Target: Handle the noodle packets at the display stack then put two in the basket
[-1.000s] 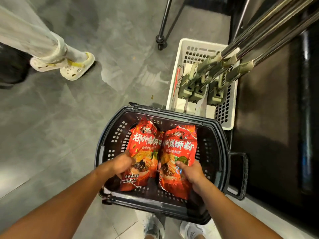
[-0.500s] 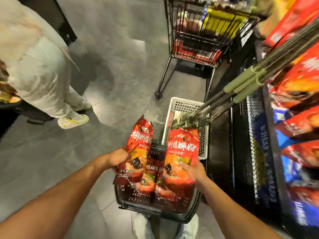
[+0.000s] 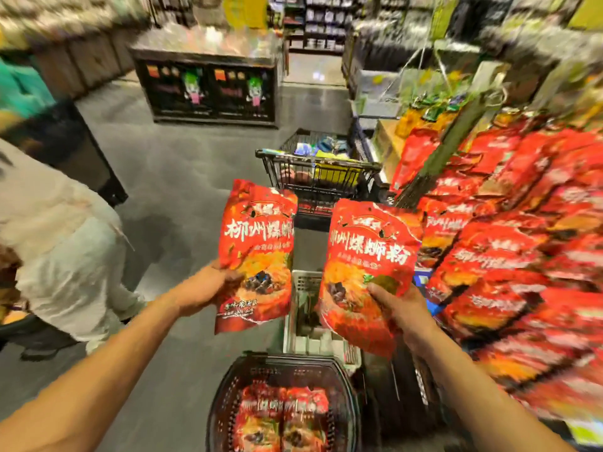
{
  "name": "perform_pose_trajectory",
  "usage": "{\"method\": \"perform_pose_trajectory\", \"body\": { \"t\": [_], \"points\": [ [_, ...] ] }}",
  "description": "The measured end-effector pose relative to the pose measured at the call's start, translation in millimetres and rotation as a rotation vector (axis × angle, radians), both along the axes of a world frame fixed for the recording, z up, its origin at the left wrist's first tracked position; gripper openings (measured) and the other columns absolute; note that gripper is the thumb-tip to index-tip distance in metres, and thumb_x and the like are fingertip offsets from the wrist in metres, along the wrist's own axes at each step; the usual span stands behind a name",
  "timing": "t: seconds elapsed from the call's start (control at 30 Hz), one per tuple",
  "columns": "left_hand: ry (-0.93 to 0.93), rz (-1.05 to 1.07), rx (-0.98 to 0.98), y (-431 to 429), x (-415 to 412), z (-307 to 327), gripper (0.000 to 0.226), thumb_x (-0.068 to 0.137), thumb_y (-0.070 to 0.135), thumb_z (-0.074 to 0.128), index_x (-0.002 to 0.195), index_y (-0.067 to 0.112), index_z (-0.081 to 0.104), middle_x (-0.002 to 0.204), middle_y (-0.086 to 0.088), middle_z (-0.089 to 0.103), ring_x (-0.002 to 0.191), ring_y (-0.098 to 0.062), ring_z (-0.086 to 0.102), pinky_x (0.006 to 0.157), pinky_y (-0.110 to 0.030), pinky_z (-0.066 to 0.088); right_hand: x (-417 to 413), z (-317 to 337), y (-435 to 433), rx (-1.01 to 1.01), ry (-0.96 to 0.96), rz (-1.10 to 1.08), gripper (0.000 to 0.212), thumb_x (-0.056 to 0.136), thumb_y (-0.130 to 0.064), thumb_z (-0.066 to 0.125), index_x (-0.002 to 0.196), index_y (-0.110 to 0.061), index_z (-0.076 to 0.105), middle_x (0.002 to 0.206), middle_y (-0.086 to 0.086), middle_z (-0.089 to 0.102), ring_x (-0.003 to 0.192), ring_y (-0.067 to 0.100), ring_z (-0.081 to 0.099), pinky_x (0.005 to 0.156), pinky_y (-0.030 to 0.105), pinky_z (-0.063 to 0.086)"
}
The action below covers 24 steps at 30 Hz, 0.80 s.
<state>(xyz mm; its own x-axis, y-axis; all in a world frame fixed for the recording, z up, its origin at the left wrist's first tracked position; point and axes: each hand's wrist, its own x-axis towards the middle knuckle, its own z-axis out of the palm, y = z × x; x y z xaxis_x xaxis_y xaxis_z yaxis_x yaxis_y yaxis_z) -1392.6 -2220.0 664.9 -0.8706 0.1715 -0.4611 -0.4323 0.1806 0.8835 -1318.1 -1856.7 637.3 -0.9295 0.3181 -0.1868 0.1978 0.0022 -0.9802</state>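
Upright red packet (image 3: 257, 252) gripped in left hand (image 3: 208, 285), second packet (image 3: 368, 269) in right hand (image 3: 401, 308), nearer shelf (image 3: 509, 256) rightward.

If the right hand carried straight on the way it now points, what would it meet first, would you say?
Probably the red packets on the shelf: the right hand, holding its own packet, points up toward them, though depth is unclear.

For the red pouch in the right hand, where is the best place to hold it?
Probably the lower edge, from below, as the right hand does now: the red pouch is flat and stands upright, so thumb in front and fingers behind pinch it without hiding the label.
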Motion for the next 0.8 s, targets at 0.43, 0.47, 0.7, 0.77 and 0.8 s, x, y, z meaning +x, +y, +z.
{"method": "perform_pose_trajectory", "body": {
  "t": [0.43, 0.47, 0.7, 0.77, 0.8],
  "points": [
    [0.21, -0.155, 0.284, 162, 96, 136, 0.058, 0.071, 0.019, 0.069, 0.127, 0.008, 0.063, 0.114, -0.016, 0.077, 0.089, -0.031, 0.077, 0.094, -0.049, 0.057, 156, 145, 180, 0.101, 0.306, -0.175, 0.027, 0.086, -0.013, 0.078, 0.11, -0.022, 0.07, 0.102, -0.007, 0.079, 0.096, 0.016, 0.074, 0.087, 0.034, 0.059],
    [0.214, -0.175, 0.297, 182, 107, 141, 0.061, 0.07, 0.019, 0.072, 0.128, 0.008, 0.062, 0.114, -0.017, 0.076, 0.089, -0.032, 0.077, 0.09, -0.047, 0.059, 174, 151, 199, 0.106, 0.318, -0.2, 0.03, 0.084, -0.016, 0.079, 0.112, -0.024, 0.07, 0.105, -0.006, 0.079, 0.1, 0.019, 0.073, 0.091, 0.038, 0.057],
    [0.222, -0.282, 0.393, 331, 178, 156, 0.052, 0.07, 0.011, 0.086, 0.116, -0.003, 0.065, 0.086, -0.014, 0.079, 0.065, -0.025, 0.076, 0.055, -0.03, 0.061, 311, 173, 325, 0.138, 0.361, -0.351, 0.047, 0.076, -0.029, 0.084, 0.119, -0.02, 0.068, 0.106, -0.004, 0.079, 0.101, 0.02, 0.074, 0.08, 0.027, 0.061],
    [0.218, -0.305, 0.409, 372, 197, 154, 0.051, 0.067, 0.013, 0.088, 0.111, -0.002, 0.067, 0.082, -0.012, 0.078, 0.062, -0.023, 0.075, 0.053, -0.029, 0.06, 347, 174, 356, 0.15, 0.373, -0.4, 0.035, 0.085, -0.01, 0.076, 0.118, -0.02, 0.067, 0.105, -0.007, 0.079, 0.1, 0.017, 0.074, 0.077, 0.022, 0.061],
    [0.217, -0.315, 0.413, 393, 206, 154, 0.038, 0.076, 0.011, 0.081, 0.109, 0.0, 0.068, 0.08, -0.011, 0.078, 0.061, -0.022, 0.075, 0.053, -0.029, 0.06, 364, 173, 371, 0.164, 0.369, -0.43, 0.034, 0.088, -0.007, 0.074, 0.118, -0.021, 0.067, 0.106, -0.008, 0.079, 0.099, 0.014, 0.073, 0.08, 0.022, 0.06]
  ]
}}
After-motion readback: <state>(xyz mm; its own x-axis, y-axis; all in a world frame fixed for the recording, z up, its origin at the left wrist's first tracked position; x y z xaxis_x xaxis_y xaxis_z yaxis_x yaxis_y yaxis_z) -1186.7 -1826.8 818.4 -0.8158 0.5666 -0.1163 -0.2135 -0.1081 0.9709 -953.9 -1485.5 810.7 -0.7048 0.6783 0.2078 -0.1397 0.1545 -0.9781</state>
